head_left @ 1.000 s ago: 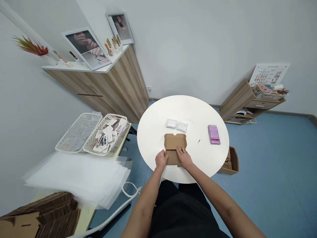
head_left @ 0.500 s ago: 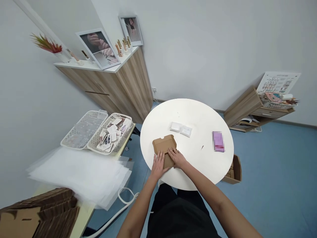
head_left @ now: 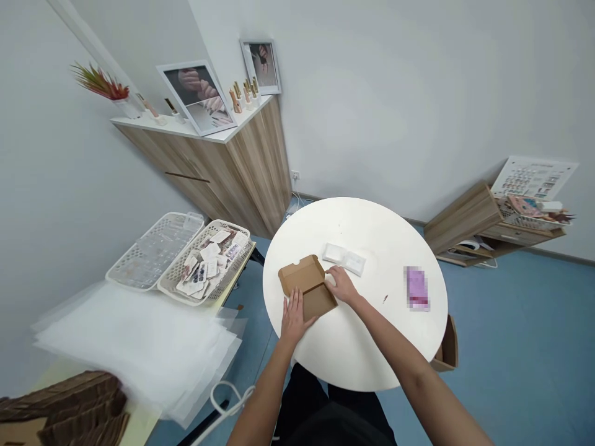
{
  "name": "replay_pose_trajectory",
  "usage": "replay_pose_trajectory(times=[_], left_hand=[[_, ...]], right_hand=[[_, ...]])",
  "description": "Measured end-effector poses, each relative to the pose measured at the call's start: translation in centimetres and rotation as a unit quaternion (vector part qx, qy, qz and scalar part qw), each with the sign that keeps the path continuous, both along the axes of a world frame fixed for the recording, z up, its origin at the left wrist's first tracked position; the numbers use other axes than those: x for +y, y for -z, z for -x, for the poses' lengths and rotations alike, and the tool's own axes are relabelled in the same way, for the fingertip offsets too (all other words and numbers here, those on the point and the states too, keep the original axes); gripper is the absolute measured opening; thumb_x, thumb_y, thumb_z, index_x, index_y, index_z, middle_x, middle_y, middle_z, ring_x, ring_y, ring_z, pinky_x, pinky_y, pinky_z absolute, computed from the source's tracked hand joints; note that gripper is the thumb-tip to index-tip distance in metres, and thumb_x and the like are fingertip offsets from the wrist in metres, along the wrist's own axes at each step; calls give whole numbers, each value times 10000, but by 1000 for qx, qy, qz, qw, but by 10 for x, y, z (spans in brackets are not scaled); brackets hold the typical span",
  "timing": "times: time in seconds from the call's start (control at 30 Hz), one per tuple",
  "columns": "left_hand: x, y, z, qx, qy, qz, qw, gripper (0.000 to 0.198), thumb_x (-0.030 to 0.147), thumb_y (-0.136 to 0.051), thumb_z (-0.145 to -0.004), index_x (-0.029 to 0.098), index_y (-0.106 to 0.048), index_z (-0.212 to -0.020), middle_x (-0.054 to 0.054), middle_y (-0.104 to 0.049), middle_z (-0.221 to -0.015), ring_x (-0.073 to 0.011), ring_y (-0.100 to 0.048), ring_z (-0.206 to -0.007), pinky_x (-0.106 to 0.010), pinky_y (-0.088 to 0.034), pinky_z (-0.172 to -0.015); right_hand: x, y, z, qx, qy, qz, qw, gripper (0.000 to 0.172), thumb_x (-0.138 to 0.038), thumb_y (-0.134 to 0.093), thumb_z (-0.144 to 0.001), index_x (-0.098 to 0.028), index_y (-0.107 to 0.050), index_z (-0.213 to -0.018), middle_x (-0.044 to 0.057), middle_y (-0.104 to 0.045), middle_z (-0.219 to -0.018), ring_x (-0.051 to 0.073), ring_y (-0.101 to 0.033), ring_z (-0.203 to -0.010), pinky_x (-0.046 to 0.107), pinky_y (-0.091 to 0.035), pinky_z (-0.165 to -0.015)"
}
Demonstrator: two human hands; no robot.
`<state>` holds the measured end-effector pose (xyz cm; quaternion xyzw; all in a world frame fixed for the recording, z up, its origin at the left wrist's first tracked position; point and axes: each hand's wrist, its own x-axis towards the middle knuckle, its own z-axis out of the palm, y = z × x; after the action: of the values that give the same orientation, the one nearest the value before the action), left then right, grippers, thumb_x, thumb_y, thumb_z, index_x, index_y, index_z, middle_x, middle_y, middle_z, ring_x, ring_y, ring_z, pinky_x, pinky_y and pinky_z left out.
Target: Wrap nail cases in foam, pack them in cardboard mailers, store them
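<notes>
Hands hold nothing tightly: the left hand [head_left: 294, 318] lies open against the near edge of a kraft cardboard mailer box [head_left: 307, 286] on a round white desk [head_left: 395, 350], while the loosely curled right hand [head_left: 343, 285] has moved off the box to just beside it. Its lid remains unfolded, with white packets [head_left: 344, 259] and a blurred pink packet [head_left: 417, 288] lying apart to the right.

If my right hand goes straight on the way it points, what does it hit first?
The brown cardboard box, right at your fingertips; depth is unclear, so they may already touch.
</notes>
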<state>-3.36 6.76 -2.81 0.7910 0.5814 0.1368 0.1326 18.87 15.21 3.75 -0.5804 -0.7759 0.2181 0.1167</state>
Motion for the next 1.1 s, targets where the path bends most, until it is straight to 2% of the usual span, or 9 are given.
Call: replay_pose_trajectory(times=[0.1, 0.23, 0.4, 0.57, 0.7, 0.8, 0.9, 0.97, 1.1], left_hand=[[4, 4, 2, -1, -21, -1, 1000, 966, 648, -489, -843, 125, -69, -1539, -210, -250, -1561, -348, -243, -1441, -571, -194, -1149], [3, 7, 3, 3, -39, 3, 999, 934, 654, -464, -853, 136, -97, -1538, -198, -266, -1558, -341, -247, -1441, -558, -188, -1157], [0, 8, 2, 6, -41, 1, 999, 964, 682, -465, -841, 137, -87, -1540, -193, -265, -1560, -342, -253, -1439, -541, -193, -1159], [0, 8, 2, 8, -41, 2, 999, 956, 679, -449, -849, 132, -81, -1542, -185, -259, -1564, -335, -243, -1443, -531, -205, -1157], [0, 8, 1, 7, -43, 2, 999, 906, 653, -417, -875, 134, -89, -1541, -176, -253, -1569, -331, -224, -1450, -530, -207, -1155], [0, 9, 1, 7, -41, 1, 999, 915, 653, -425, -873, 126, -86, -1540, -185, -248, -1568, -333, -221, -1451, -527, -205, -1156], [0, 9, 0, 3, -43, 2, 999, 954, 661, -445, -860, 118, -52, -1539, -196, -245, -1567, -337, -221, -1450, -533, -216, -1148], [-1, 9, -1, -6, -41, 1, 999, 959, 655, -447, -862, 120, -27, -1538, -198, -227, -1572, -340, -201, -1455, -536, -225, -1142], [-1, 8, -5, -49, -41, 9, 998, 1002, 645, -472, -861, 120, 55, -1531, -214, -163, -1585, -344, -143, -1467, -542, -234, -1139]], right_hand=[[45, 3, -17, -41, 100, -4, 994, 403, -286, -319, -962, -151, -582, -1235, 125, -591, -1242, 263, -492, -1149, 381, -393, -997], [94, 17, -28, -98, 133, 39, 985, 403, -253, -381, -940, -161, -534, -1302, 129, -567, -1309, 291, -430, -1253, 431, -320, -1051], [116, 30, -24, -169, 154, 128, 965, 455, -418, -534, -896, -235, -490, -1310, 116, -516, -1352, 319, -380, -1292, 577, -215, -1052], [116, 27, -13, -208, 136, 137, 959, 470, -497, -626, -813, -217, -544, -1181, 147, -492, -1321, 326, -394, -1261, 547, -222, -1024], [110, 21, -5, -178, 91, 147, 969, 441, -369, -613, -818, -209, -462, -1200, 130, -543, -1286, 292, -476, -1203, 466, -260, -989], [103, 16, -1, -141, 84, 159, 974, 399, -262, -584, -817, -193, -429, -1178, 110, -623, -1157, 261, -566, -1083, 395, -286, -925], [95, 9, -1, -96, 116, 149, 977, 373, -234, -553, -823, -193, -420, -1169, 88, -659, -1053, 261, -584, -1043, 378, -291, -902], [86, 1, -3, -50, 168, 126, 976, 335, -276, -525, -847, -191, -436, -1159, 101, -654, -1069, 274, -569, -1065, 387, -313, -901], [50, -15, -8, 147, 253, 62, 954, 315, -414, -420, -908, -204, -464, -1139, 99, -640, -1105, 262, -569, -1050, 386, -387, -907]])
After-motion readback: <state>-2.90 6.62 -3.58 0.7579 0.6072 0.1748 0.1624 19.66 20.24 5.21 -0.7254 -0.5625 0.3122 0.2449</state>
